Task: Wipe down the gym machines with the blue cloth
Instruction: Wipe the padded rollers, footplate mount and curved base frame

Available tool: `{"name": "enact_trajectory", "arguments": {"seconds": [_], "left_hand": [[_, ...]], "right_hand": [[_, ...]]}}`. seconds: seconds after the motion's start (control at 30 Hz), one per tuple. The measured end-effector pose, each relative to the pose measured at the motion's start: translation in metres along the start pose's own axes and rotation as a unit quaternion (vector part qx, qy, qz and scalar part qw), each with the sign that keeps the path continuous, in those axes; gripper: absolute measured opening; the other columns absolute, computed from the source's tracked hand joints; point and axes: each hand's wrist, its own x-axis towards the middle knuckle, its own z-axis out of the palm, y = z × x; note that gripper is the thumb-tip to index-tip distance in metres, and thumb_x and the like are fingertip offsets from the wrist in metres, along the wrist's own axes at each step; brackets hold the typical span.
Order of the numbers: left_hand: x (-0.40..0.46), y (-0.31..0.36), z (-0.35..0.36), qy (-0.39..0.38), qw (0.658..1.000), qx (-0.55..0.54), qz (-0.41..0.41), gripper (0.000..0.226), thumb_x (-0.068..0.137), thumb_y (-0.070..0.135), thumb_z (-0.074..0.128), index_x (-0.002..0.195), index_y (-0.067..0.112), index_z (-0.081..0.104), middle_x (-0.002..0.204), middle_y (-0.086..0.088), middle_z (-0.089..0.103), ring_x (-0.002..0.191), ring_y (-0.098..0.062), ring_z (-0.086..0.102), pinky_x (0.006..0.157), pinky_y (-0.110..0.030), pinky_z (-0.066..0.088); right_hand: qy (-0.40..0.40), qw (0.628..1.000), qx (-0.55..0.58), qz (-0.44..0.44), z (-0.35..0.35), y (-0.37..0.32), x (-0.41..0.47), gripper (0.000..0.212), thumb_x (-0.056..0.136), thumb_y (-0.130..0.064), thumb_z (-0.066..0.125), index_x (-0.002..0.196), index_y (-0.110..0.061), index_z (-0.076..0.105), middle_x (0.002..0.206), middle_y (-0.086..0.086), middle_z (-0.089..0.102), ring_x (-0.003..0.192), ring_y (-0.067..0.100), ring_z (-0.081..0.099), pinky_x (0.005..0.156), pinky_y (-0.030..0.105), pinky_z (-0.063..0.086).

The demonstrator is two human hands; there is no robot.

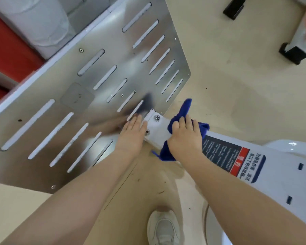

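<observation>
Blue crumpled cloth [173, 137] lies wrapped over the white metal machine arm [159, 131], right hand [184, 137] closed around it; left hand [133, 131], at nine o'clock of the cloth, rests open and flat against the slotted brushed-steel footplate [88, 89]; white sneaker [163, 227] at six o'clock.

Both bare forearms reach forward, hands palm down.

The left hand [133, 129] lies flat, fingers straight and together. The right hand [185, 137] curls its fingers over, thumb tucked inward, its grip pressing downward, wrist slightly bent.
</observation>
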Motion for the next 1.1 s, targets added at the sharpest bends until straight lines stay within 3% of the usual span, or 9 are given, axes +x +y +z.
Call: {"name": "enact_trajectory", "arguments": {"seconds": [0.2,0.33,0.43,0.53,0.63,0.73,0.87,1.0,1.1], "left_hand": [[-0.029,0.028,0.002,-0.07,0.949,-0.308,0.006,0.054,0.091,-0.004,0.035,0.142,0.011,0.034,0.147,-0.007,0.037,0.134,-0.021,0.036,0.107,-0.022,0.023],[-0.047,0.049,-0.001,-0.082,0.92,-0.384,-0.001,0.061,0.091,-0.007,0.033,0.146,0.015,0.023,0.153,-0.001,0.024,0.141,-0.015,0.021,0.099,-0.007,0.014],[-0.049,0.053,-0.011,-0.105,0.925,-0.362,0.045,0.068,0.087,-0.012,0.035,0.147,0.017,0.021,0.153,-0.006,0.023,0.14,-0.018,0.022,0.091,-0.005,0.016],[-0.047,0.053,-0.019,-0.138,0.94,-0.303,0.07,0.065,0.088,-0.007,0.037,0.146,0.018,0.023,0.152,-0.007,0.025,0.135,-0.023,0.031,0.092,-0.013,0.024],[-0.042,0.049,-0.014,-0.171,0.942,-0.285,0.052,0.068,0.092,-0.005,0.033,0.148,0.027,0.012,0.157,-0.002,0.005,0.144,-0.019,0.011,0.111,-0.022,0.012],[-0.043,0.048,-0.016,-0.2,0.942,-0.266,0.033,0.068,0.094,0.001,0.035,0.149,0.03,0.009,0.158,-0.001,-0.001,0.145,-0.018,0.003,0.115,-0.028,0.008],[-0.044,0.055,-0.029,-0.194,0.946,-0.253,0.052,0.065,0.091,0.003,0.038,0.148,0.025,0.016,0.156,-0.002,0.016,0.14,-0.022,0.024,0.11,-0.028,0.022],[-0.04,0.063,-0.028,-0.18,0.949,-0.257,0.042,0.047,0.092,0.001,0.04,0.138,0.006,0.034,0.142,-0.012,0.036,0.13,-0.029,0.039,0.103,-0.031,0.029],[-0.041,0.068,-0.026,-0.159,0.949,-0.271,0.029,0.048,0.093,0.001,0.042,0.139,0.005,0.033,0.128,-0.003,0.043,0.12,-0.017,0.04,0.097,-0.025,0.027]], "right_hand": [[-0.031,0.995,0.029,-0.09,0.001,-0.008,-0.043,0.039,0.097,-0.034,0.036,0.127,-0.01,0.042,0.146,0.012,0.035,0.135,0.026,0.03,0.113,0.038,0.013],[-0.011,1.0,0.006,0.016,-0.014,0.015,-0.038,0.052,0.096,-0.048,0.037,0.13,-0.009,0.043,0.144,0.013,0.037,0.136,0.026,0.03,0.114,0.036,0.015],[-0.034,0.999,0.005,-0.025,-0.009,0.002,-0.07,0.039,0.099,-0.028,0.034,0.134,-0.01,0.034,0.154,0.018,0.019,0.144,0.03,0.013,0.117,0.039,0.006],[-0.03,0.996,-0.005,-0.084,-0.016,0.014,-0.074,0.051,0.096,-0.017,0.033,0.145,-0.014,0.019,0.149,0.013,0.03,0.14,0.029,0.021,0.116,0.038,0.012],[-0.033,0.999,-0.001,0.006,-0.04,0.053,-0.057,0.059,0.094,-0.022,0.034,0.15,-0.023,0.013,0.139,0.008,0.042,0.131,0.028,0.034,0.111,0.037,0.022],[-0.012,0.998,-0.025,0.048,-0.044,0.059,-0.072,0.052,0.094,-0.025,0.036,0.145,-0.021,0.028,0.149,0.011,0.027,0.137,0.031,0.023,0.112,0.039,0.018],[-0.056,0.997,-0.018,-0.041,-0.027,0.027,-0.111,0.063,0.096,-0.025,0.03,0.151,-0.01,0.003,0.159,0.009,0.0,0.145,0.028,0.0,0.118,0.042,0.002],[-0.046,0.999,-0.008,0.01,-0.037,0.052,-0.074,0.067,0.096,-0.055,0.02,0.145,-0.011,0.029,0.154,0.008,0.023,0.143,0.024,0.016,0.116,0.04,0.009],[-0.021,0.998,-0.011,0.052,-0.038,0.053,-0.075,0.058,0.101,-0.043,0.02,0.146,-0.007,0.025,0.156,0.01,0.019,0.144,0.025,0.011,0.117,0.04,0.008]]}}
